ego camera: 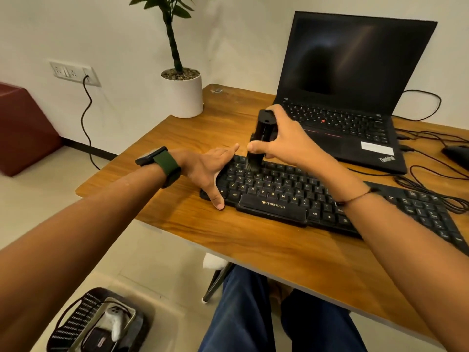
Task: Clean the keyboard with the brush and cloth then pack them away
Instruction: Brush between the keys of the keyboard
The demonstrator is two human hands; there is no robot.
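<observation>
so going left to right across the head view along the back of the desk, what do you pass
wall socket → potted plant → brush held in the right hand → laptop → mouse

Keyboard cut off at the right edge, its middle hidden under the right forearm; brush handle partly covered by the right hand; plant cropped at the top; basket contents too unclear to name; mouse cut by the edge
</observation>
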